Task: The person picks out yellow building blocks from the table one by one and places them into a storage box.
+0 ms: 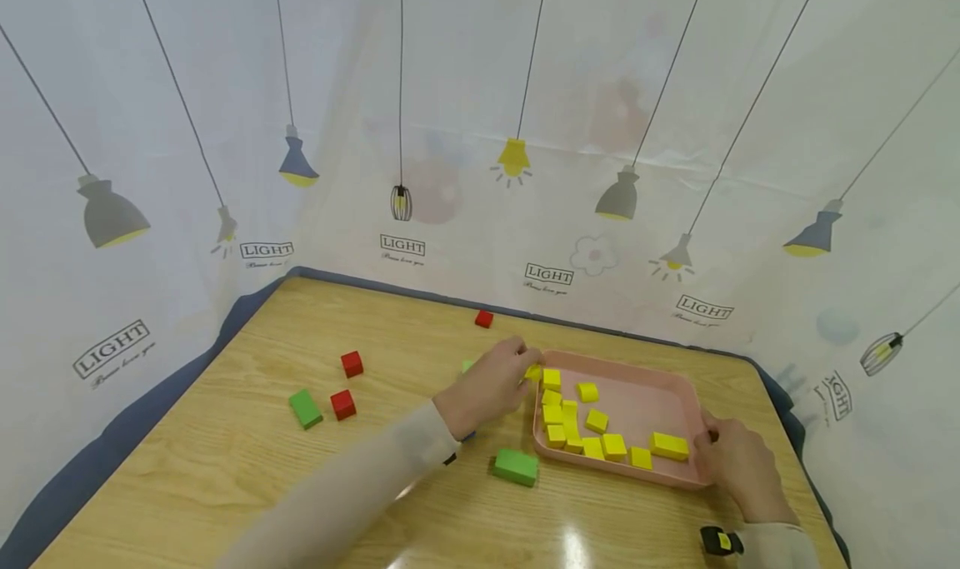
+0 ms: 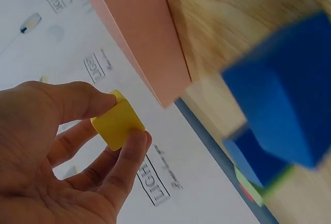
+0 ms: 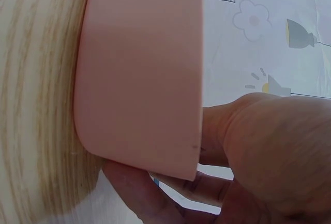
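My left hand pinches a small yellow block between thumb and fingertips, just off the left rim of the pink tray. Several yellow blocks lie inside the tray, mostly along its left and near sides. My right hand grips the tray's right edge, thumb at the rim; in the right wrist view its fingers reach round the pink wall.
A green block lies at the tray's near left. Blue blocks stand beside my left hand. Further left are a green block and two red cubes; another red cube sits near the back edge.
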Demonstrator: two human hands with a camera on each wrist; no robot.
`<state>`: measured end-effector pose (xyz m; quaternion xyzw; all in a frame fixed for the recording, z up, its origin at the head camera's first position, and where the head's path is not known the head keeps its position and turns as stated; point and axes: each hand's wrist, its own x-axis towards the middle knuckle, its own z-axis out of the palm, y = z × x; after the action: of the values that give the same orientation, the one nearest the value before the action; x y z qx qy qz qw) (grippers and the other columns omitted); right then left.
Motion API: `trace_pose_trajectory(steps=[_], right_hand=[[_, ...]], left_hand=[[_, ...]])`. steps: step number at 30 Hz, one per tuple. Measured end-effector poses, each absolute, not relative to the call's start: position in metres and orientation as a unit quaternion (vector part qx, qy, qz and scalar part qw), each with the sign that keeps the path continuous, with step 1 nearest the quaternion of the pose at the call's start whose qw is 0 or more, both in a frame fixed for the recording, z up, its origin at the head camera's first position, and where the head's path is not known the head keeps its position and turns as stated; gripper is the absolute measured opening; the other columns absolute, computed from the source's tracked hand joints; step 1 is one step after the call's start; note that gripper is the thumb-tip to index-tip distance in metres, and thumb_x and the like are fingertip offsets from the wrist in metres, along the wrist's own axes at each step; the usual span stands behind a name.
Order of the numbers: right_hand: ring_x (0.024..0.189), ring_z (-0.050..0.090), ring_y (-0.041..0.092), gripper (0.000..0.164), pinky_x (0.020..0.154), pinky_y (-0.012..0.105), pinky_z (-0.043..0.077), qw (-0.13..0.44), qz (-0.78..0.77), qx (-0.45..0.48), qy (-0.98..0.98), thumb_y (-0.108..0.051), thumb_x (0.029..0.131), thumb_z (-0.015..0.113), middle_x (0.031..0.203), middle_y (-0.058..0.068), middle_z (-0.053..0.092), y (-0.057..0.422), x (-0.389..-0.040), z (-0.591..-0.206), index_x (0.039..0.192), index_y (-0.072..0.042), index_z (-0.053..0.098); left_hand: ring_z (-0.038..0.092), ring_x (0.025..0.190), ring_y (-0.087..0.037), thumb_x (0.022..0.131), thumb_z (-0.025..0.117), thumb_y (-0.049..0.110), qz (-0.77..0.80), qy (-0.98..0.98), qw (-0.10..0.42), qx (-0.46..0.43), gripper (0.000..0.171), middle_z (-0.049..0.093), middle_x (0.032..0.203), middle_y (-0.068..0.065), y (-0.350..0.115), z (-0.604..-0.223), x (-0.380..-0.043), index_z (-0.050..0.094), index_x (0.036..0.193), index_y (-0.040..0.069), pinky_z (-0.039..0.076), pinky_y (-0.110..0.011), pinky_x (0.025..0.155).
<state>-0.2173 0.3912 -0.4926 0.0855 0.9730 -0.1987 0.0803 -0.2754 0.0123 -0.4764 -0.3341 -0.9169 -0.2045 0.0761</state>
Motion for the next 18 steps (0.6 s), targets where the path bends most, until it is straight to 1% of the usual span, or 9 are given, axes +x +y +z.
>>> trace_pose_trajectory(steps=[2,4,7,8,10,11,14,16,18], right_hand=[[0.060,0.047,0.023,0.053,0.050,0.033,0.039,0.083,-0.199,0.087,0.973,-0.015,0.098,0.051,0.071,0.009,0.050,0.392,-0.217,-0.494,0.146,0.006,0.039],[0.059,0.047,0.023,0.053,0.049,0.032,0.039,0.084,-0.198,0.088,0.973,-0.015,0.098,0.051,0.071,0.009,0.049,0.393,-0.217,-0.495,0.146,0.006,0.039],[0.059,0.047,0.022,0.053,0.049,0.032,0.039,0.080,-0.196,0.089,0.973,-0.015,0.097,0.051,0.070,0.009,0.049,0.394,-0.217,-0.496,0.145,0.006,0.041],[0.059,0.047,0.023,0.053,0.049,0.032,0.039,0.078,-0.195,0.089,0.974,-0.016,0.097,0.051,0.070,0.009,0.049,0.394,-0.217,-0.496,0.144,0.007,0.041],[0.059,0.047,0.023,0.053,0.049,0.032,0.038,0.075,-0.193,0.088,0.974,-0.016,0.097,0.051,0.070,0.009,0.050,0.395,-0.217,-0.496,0.143,0.007,0.043],[0.059,0.048,0.023,0.052,0.049,0.032,0.038,0.075,-0.192,0.088,0.975,-0.016,0.097,0.051,0.070,0.008,0.050,0.394,-0.218,-0.497,0.143,0.007,0.043],[0.059,0.048,0.023,0.051,0.049,0.032,0.039,0.073,-0.190,0.087,0.975,-0.016,0.097,0.051,0.071,0.008,0.051,0.394,-0.219,-0.497,0.143,0.008,0.045],[0.060,0.049,0.023,0.051,0.049,0.032,0.039,0.072,-0.191,0.085,0.975,-0.016,0.097,0.052,0.071,0.008,0.052,0.393,-0.219,-0.497,0.142,0.007,0.045],[0.060,0.049,0.023,0.050,0.049,0.033,0.039,0.070,-0.194,0.084,0.975,-0.015,0.097,0.052,0.071,0.008,0.052,0.393,-0.218,-0.497,0.141,0.008,0.046]], left_hand=[[0.049,0.088,-0.012,0.094,0.071,0.011,-0.211,-0.915,0.061,-0.339,0.043,0.051,0.107,0.001,0.023,-0.476,-0.273,0.059,0.135,0.015,0.048,-0.016,0.075],[0.050,0.092,-0.011,0.095,0.070,0.013,-0.215,-0.915,0.041,-0.338,0.044,0.051,0.112,0.002,0.034,-0.476,-0.271,0.058,0.137,0.020,0.049,-0.016,0.079],[0.050,0.096,-0.010,0.096,0.068,0.013,-0.218,-0.913,0.029,-0.345,0.040,0.052,0.118,0.003,0.051,-0.476,-0.268,0.059,0.135,0.021,0.049,-0.015,0.083],[0.049,0.098,-0.010,0.097,0.068,0.014,-0.210,-0.913,0.033,-0.349,0.039,0.052,0.120,0.002,0.057,-0.476,-0.267,0.060,0.134,0.021,0.049,-0.015,0.084],[0.048,0.097,-0.009,0.096,0.068,0.015,-0.196,-0.911,0.044,-0.361,0.037,0.053,0.120,0.002,0.068,-0.475,-0.266,0.061,0.132,0.020,0.048,-0.013,0.081],[0.048,0.095,-0.008,0.096,0.068,0.014,-0.192,-0.908,0.049,-0.368,0.035,0.054,0.117,0.002,0.073,-0.475,-0.265,0.062,0.131,0.018,0.047,-0.011,0.078],[0.047,0.090,-0.005,0.095,0.069,0.013,-0.182,-0.903,0.054,-0.385,0.034,0.054,0.114,0.003,0.091,-0.475,-0.262,0.063,0.128,0.019,0.044,-0.008,0.073],[0.048,0.086,-0.003,0.095,0.068,0.011,-0.189,-0.900,0.042,-0.392,0.034,0.054,0.115,0.005,0.102,-0.475,-0.260,0.063,0.128,0.018,0.043,-0.007,0.071],[0.049,0.086,-0.002,0.096,0.067,0.011,-0.196,-0.899,0.024,-0.392,0.035,0.054,0.118,0.005,0.113,-0.477,-0.259,0.062,0.129,0.019,0.043,-0.007,0.070]])
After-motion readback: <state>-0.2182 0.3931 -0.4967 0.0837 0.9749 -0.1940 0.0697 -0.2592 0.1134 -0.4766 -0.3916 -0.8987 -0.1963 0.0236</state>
